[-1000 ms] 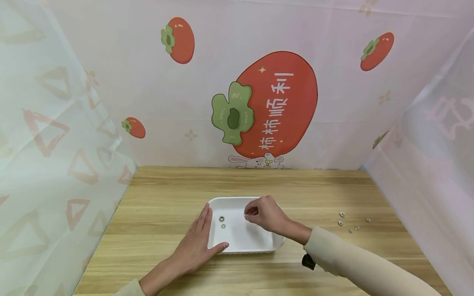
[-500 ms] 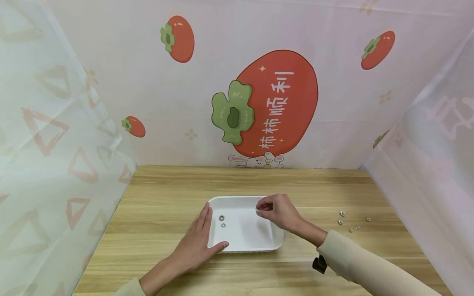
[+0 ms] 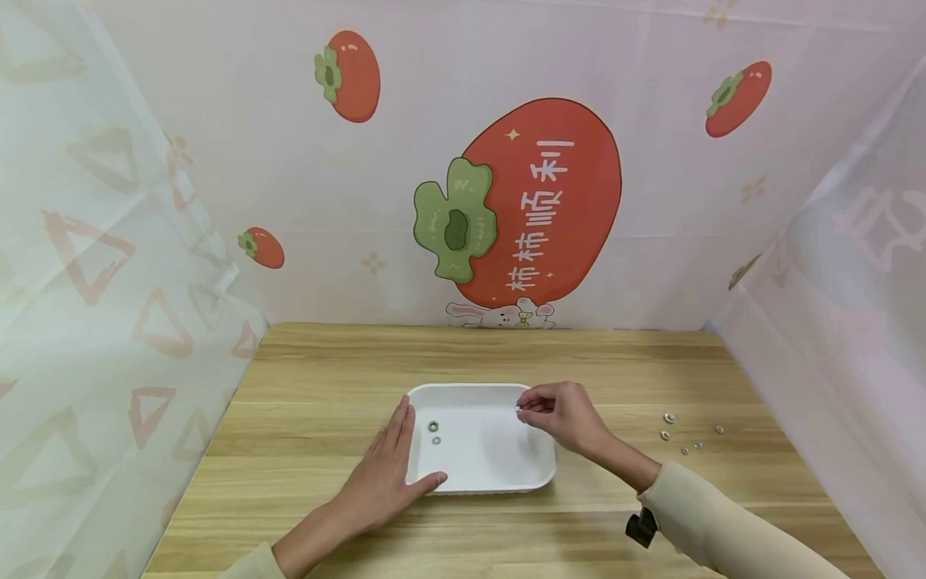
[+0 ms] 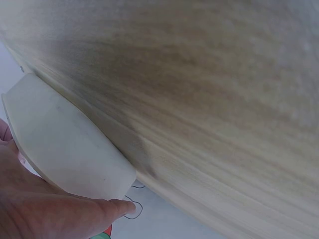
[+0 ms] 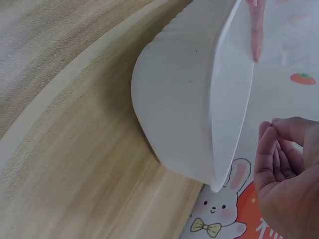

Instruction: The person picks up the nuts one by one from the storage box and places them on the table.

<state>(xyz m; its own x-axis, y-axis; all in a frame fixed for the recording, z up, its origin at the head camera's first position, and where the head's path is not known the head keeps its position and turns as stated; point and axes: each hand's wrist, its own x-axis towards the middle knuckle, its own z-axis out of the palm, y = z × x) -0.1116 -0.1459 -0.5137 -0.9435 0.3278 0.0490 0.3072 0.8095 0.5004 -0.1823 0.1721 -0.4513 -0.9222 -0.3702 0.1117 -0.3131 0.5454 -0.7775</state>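
Observation:
My left hand (image 3: 379, 482) lies along the left end of a white tray (image 3: 481, 487), its fingers straight at the rim and the thumb out over the near left corner. Inside the tray, towards that end, sit two metal nuts (image 3: 433, 426), the nearer one smaller. Above the tray's right end, my right hand (image 3: 567, 416) pinches a tiny silvery nut (image 3: 518, 408) between thumb and fingertips. In the right wrist view, the pinching right hand (image 5: 289, 172) is beside the tray's rim (image 5: 214, 164), and the fingers mostly hide the nut.
Several small metal nuts (image 3: 665, 436) are scattered on the wooden table (image 3: 325, 378) to the right of the tray. A patterned cloth backdrop (image 3: 651, 241) rises behind the table, with more cloth along both sides. A black wrist camera (image 3: 641, 528) hangs under the right sleeve.
My right hand has moved rightwards from over the tray's middle to its right end, still pinching the small nut. The left hand, tray and two nuts in it have stayed put.

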